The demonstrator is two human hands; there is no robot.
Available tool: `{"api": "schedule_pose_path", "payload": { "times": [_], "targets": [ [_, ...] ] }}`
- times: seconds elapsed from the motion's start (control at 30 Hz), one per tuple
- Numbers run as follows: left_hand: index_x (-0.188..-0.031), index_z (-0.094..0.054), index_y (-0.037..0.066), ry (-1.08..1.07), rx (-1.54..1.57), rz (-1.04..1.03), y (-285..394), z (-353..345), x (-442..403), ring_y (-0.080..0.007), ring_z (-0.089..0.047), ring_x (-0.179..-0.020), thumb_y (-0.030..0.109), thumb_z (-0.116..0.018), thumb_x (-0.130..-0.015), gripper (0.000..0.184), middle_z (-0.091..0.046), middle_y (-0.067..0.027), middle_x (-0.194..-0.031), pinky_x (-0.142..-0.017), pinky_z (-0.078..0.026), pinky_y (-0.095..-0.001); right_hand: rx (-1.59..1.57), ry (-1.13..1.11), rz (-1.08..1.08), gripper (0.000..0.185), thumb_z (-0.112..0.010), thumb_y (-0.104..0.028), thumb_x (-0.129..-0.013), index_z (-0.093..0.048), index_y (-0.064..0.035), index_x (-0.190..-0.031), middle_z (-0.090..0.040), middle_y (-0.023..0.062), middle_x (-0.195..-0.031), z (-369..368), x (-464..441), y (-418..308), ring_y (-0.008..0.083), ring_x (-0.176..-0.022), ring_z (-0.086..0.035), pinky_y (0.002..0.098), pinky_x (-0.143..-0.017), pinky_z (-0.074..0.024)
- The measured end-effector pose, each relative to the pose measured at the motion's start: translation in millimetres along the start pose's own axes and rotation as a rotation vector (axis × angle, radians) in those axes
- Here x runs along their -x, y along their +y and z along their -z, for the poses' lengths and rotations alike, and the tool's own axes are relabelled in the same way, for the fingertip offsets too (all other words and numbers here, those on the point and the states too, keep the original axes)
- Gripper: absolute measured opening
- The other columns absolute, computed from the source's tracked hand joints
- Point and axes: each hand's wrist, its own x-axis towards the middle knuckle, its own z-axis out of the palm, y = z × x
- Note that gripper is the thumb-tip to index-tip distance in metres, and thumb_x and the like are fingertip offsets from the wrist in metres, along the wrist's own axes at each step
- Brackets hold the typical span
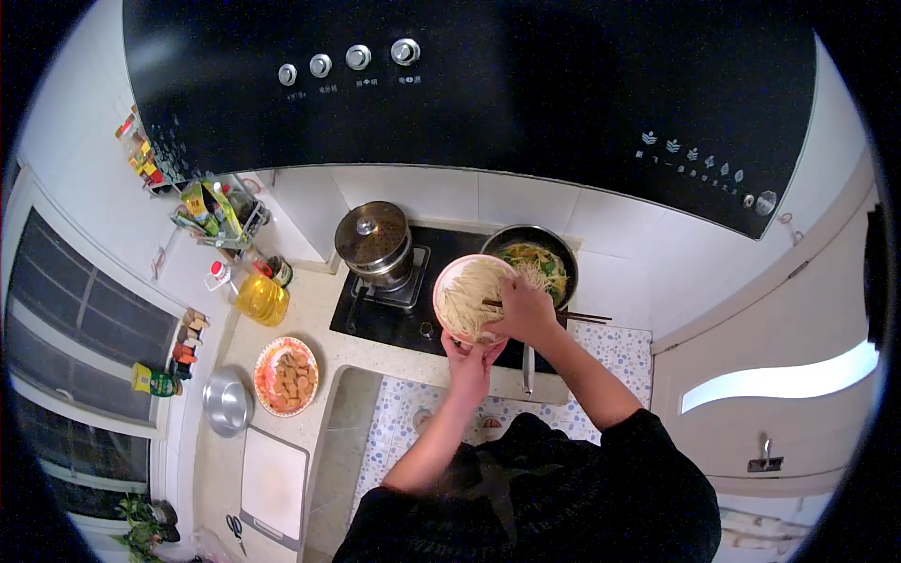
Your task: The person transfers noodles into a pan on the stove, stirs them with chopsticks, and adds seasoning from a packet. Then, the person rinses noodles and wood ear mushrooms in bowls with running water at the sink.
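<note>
My left hand (472, 364) grips the near side of a pink-rimmed bowl (437, 298) from below. Pale noodles (465, 298) fill the bowl, which is held up over the stove's front middle. Wrapped around a pair of dark chopsticks (589, 318), my right hand (527, 311) is at the bowl's right side, with the chopstick tips at the noodles. Just behind it, a frying pan (574, 272) stands on the right of the stove with vegetables (526, 253) and some noodle strands inside. My right hand hides part of the pan; its handle (528, 371) points toward me.
A lidded steel pot (374, 246) sits on the left burner of the black stove (361, 319). Left on the counter are an oil bottle (261, 298), a plate of sliced brown food (286, 377), a metal bowl (227, 402), a cutting board (274, 483) and scissors (235, 530). A range hood (526, 94) hangs overhead.
</note>
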Motion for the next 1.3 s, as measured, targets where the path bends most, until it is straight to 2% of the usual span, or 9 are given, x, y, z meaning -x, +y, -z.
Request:
{"api": "schedule_pose_path", "payload": {
  "times": [0.13, 0.23, 0.33, 0.43, 0.53, 0.77, 0.9, 0.97, 1.3],
  "targets": [
    [-0.141, -0.019, 0.023, 0.019, 0.026, -0.004, -9.1, 1.8, -0.5, -0.0365, -0.053, -0.122, -0.002, -0.05, -0.096, 0.06, -0.034, -0.015, -0.144, -0.096, -0.054, -0.0512, -0.065, 0.007, 0.008, 0.074, -0.079, -0.037, -0.063, -0.053, 0.0009, -0.121, -0.066, 0.0191, -0.105, -20.9, -2.7, 14.2, 0.0349, -0.096, -0.067, 0.045, -0.077, -0.0557],
    [-0.141, -0.019, 0.024, 0.049, 0.055, 0.029, -4.6, -2.6, 1.2, -0.0306, -0.052, -0.124, -0.011, -0.048, -0.087, 0.07, -0.036, -0.0116, -0.145, -0.093, -0.056, -0.0431, -0.199, 0.018, 0.016, 0.061, -0.076, -0.025, -0.065, -0.055, 0.0012, -0.115, -0.067, 0.0213, -0.1, -19.5, -2.7, 19.8, 0.0368, -0.094, -0.066, 0.0448, -0.078, -0.0548],
    [-0.139, -0.021, 0.022, -0.02, 0.039, -0.024, -9.8, 4.3, -0.8, -0.0351, -0.054, -0.121, 0.001, -0.054, -0.095, 0.059, -0.037, -0.0127, -0.143, -0.096, -0.055, -0.0489, -0.285, 0.022, 0.027, 0.052, -0.073, -0.021, -0.066, -0.058, 0.0008, -0.111, -0.067, 0.0228, -0.097, 0.9, -2.2, 19.5, 0.0387, -0.09, -0.066, 0.045, -0.078, -0.0542],
    [-0.141, -0.018, 0.024, 0.022, 0.025, 0.042, -10.6, 5.7, -2.5, -0.0305, -0.054, -0.122, -0.008, -0.051, -0.089, 0.07, -0.038, -0.0102, -0.143, -0.092, -0.056, -0.0437, -0.339, 0.164, 0.141, 0.044, -0.072, -0.018, -0.066, -0.062, 0.0012, -0.104, -0.067, 0.0226, -0.094, 7.7, -4.5, 27.4, 0.0383, -0.087, -0.066, 0.0443, -0.078, -0.0543],
    [-0.141, -0.02, 0.024, -0.016, 0.038, 0.027, -15.6, 12.5, -4.2, -0.0298, -0.055, -0.121, -0.007, -0.053, -0.09, 0.069, -0.04, -0.0093, -0.142, -0.092, -0.056, -0.0432, -0.307, 0.006, 0.134, 0.049, -0.073, -0.023, -0.071, -0.061, -0.0013, -0.113, -0.068, 0.0223, -0.101, 39.8, -11.2, 26.7, 0.04, -0.094, -0.065, 0.0454, -0.085, -0.0528],
    [-0.14, -0.025, 0.025, 0.057, 0.016, 0.065, -11.5, 20.2, -6.5, -0.0297, -0.059, -0.116, -0.005, -0.052, -0.091, 0.063, -0.044, -0.0104, -0.139, -0.091, -0.057, -0.0444, -0.333, 0.218, 0.25, 0.039, -0.072, -0.021, -0.071, -0.063, 0.0017, -0.102, -0.067, 0.0227, -0.094, 95.8, -32.1, 35.6, 0.0399, -0.088, -0.065, 0.0431, -0.081, -0.0528],
    [-0.139, -0.026, 0.025, 0.065, 0.071, 0.03, -10.7, 43.5, -6.0, -0.0306, -0.062, -0.111, -0.005, -0.05, -0.091, 0.062, -0.047, -0.0119, -0.137, -0.087, -0.058, -0.0435, -0.297, 0.271, 0.187, 0.034, -0.073, -0.017, -0.068, -0.061, 0.0008, -0.094, -0.065, 0.0217, -0.087, 112.3, -54.4, 48.9, 0.0395, -0.085, -0.063, 0.0434, -0.074, -0.051],
    [-0.141, -0.027, 0.023, 0.093, 0.079, 0.029, -0.6, 49.1, 2.8, -0.0347, -0.056, -0.12, -0.005, -0.05, -0.092, 0.061, -0.043, -0.0156, -0.139, -0.094, -0.056, -0.0479, -0.225, 0.307, 0.173, 0.035, -0.072, -0.019, -0.069, -0.061, 0.0003, -0.096, -0.065, 0.0216, -0.087, 98.5, -73.5, 67.4, 0.0402, -0.085, -0.063, 0.0449, -0.075, -0.0508],
    [-0.142, -0.027, 0.024, 0.22, 0.089, -0.047, 25.8, 90.4, 21.0, -0.0342, -0.062, -0.109, -0.009, -0.042, -0.092, 0.062, -0.045, -0.0174, -0.138, -0.08, -0.062, -0.0445, -0.018, 0.001, -0.118, 0.051, -0.075, -0.034, -0.074, -0.06, -0.0005, -0.109, -0.067, 0.0204, -0.101, 1.2, -157.4, 133.7, 0.0371, -0.099, -0.064, 0.0456, -0.084, -0.0541]
  ]
}}
